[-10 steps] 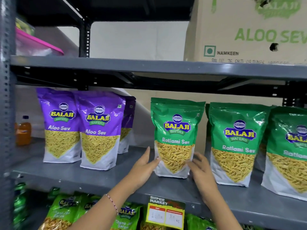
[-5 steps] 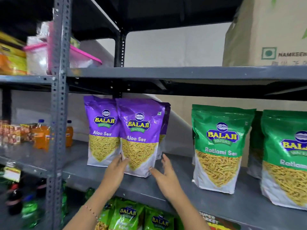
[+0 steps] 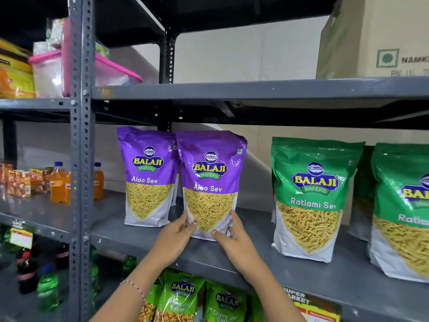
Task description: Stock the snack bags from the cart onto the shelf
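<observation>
**A:** Where is the bag in hand?

**B:** The front purple Aloo Sev bag [image 3: 210, 182] stands on the grey middle shelf [image 3: 255, 256], near its front edge and toward the left end, just right of the perforated upright [image 3: 81, 159]. A second purple bag [image 3: 148, 175] stands just beside it on the left, overlapped a little at the side.

**A:** And the grip?

**B:** The left hand [image 3: 176, 238] clasps the lower left corner and the right hand [image 3: 234, 240] the lower right, thumbs laid on the white base panel. Both hands are closed on the bag.

**A:** How would you finish the step well?

**B:** I judge this to be facing-up. Press the gusset flat onto the shelf so the bag stands by itself, square it to the front edge, and keep it level with its neighbour. Let go gently, since a pouch gripped low can tip.

**A:** Which way does it point?

**B:** Its long axis runs vertically, sealed top up, nearly upright. The printed face points outward over the front edge, toward the person. The green Ratlami Sev bag [image 3: 311, 198] stands well apart to the right.
</observation>
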The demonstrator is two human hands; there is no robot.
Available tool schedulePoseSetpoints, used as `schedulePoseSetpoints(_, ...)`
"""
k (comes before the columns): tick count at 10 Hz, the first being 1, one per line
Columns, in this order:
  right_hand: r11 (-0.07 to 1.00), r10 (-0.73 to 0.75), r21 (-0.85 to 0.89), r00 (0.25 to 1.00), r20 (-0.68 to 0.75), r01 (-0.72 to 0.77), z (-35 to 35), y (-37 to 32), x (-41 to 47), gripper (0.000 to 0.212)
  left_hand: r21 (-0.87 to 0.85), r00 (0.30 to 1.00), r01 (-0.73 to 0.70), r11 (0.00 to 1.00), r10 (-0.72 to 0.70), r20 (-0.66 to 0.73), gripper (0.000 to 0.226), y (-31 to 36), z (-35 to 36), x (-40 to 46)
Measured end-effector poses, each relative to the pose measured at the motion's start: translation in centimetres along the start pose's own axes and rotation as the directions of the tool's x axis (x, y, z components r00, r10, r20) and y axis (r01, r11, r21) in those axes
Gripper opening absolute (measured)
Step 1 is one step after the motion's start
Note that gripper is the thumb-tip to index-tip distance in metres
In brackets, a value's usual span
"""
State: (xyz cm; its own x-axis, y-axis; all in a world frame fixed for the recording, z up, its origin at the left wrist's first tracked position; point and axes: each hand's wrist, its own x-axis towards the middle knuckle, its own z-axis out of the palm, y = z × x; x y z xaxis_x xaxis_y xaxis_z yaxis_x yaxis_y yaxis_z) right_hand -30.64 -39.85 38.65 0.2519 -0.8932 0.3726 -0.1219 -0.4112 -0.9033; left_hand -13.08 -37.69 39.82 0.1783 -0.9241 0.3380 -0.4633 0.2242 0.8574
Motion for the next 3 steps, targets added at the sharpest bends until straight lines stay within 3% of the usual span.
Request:
schedulePoseSetpoints(2,1.0,0.029,-0.012,1.0,-0.001,-0.029,-0.15,0.02,0.08,0.094,-0.028,1.0,-0.006,1.0,0.005,-0.023,0.065,0.15,0.04,-0.27)
schedulePoseSetpoints(3,0.999,-0.002,-0.038,0.991,-0.131,-0.003,-0.09,-0.58,-0.34,0.082,0.042,0.984,-0.03,0.999,0.037,-0.175,0.061,0.65,0.5,-0.92)
